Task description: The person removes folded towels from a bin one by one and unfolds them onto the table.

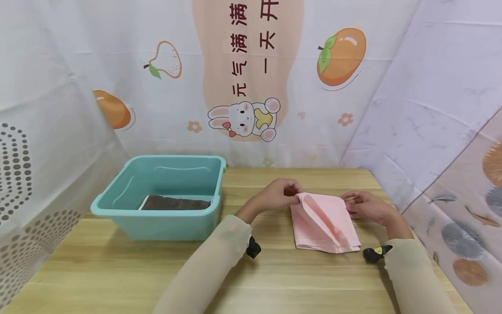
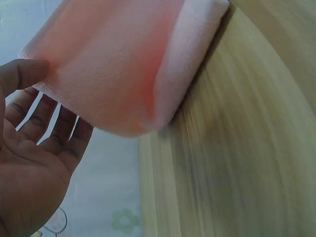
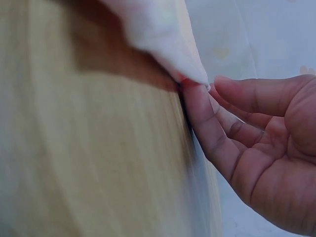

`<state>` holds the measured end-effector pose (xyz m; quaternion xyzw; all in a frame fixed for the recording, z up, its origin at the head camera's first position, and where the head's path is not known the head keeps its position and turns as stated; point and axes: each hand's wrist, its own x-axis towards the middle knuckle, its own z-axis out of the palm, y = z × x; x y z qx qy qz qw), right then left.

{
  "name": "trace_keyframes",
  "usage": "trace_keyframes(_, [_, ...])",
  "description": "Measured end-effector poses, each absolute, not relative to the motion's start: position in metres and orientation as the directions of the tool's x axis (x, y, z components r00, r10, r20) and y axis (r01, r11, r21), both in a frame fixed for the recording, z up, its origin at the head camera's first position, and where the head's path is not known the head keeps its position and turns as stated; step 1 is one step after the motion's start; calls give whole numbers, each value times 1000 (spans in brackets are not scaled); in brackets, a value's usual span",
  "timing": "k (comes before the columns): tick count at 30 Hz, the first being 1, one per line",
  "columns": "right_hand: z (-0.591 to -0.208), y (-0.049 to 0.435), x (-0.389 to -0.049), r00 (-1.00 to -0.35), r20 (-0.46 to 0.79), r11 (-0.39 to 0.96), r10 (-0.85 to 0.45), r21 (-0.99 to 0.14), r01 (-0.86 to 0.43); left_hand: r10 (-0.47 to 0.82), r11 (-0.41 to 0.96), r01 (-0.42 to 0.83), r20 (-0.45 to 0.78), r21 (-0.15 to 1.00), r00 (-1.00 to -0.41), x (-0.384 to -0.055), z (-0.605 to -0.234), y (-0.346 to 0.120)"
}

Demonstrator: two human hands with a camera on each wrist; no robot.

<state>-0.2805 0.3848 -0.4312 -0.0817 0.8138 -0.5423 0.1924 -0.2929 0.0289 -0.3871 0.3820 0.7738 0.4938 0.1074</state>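
A folded pink towel (image 1: pixel 327 222) lies on the right half of the wooden table, its top layer raised in a loose fold. My left hand (image 1: pixel 280 194) pinches its far left corner, thumb on the near face and fingers behind. In the left wrist view, the towel (image 2: pixel 108 69) hangs from that thumb and the fingers of my left hand (image 2: pixel 37 153), its lower edge sagging. At the far right corner, my right hand (image 1: pixel 366 207) holds the edge. The right wrist view shows the towel corner (image 3: pixel 182 64) at the thumb and index fingertips of my right hand (image 3: pixel 266 133).
A light blue plastic basin (image 1: pixel 168 226) stands on the left of the table (image 1: pixel 270 279), with a dark brown folded cloth (image 1: pixel 172 203) inside. Printed curtains (image 1: pixel 164 113) hang behind and along both sides. Small black wrist cameras (image 1: pixel 253 247) sit at both cuffs.
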Motion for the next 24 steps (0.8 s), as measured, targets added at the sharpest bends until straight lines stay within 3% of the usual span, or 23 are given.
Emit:
trace_keyframes(5, [-432, 385, -280, -910, -227, 390, -347, -917, 80, 718, 260, 509, 188, 820, -670, -290, -395, 23])
trace_keyframes(15, [-436, 386, -281, -907, -220, 377, -358, -923, 75, 770, 475, 639, 65, 605, -635, -287, -402, 27])
trace_keyframes(18, [-436, 387, -281, -906, -223, 382, -360, -921, 75, 800, 505, 717, 51, 480, -598, -281, -393, 27])
trace_keyframes(24, [-433, 387, -282, -907, -232, 384, -351, -919, 87, 881, 466, 875, 18, 132, -472, -261, -382, 41])
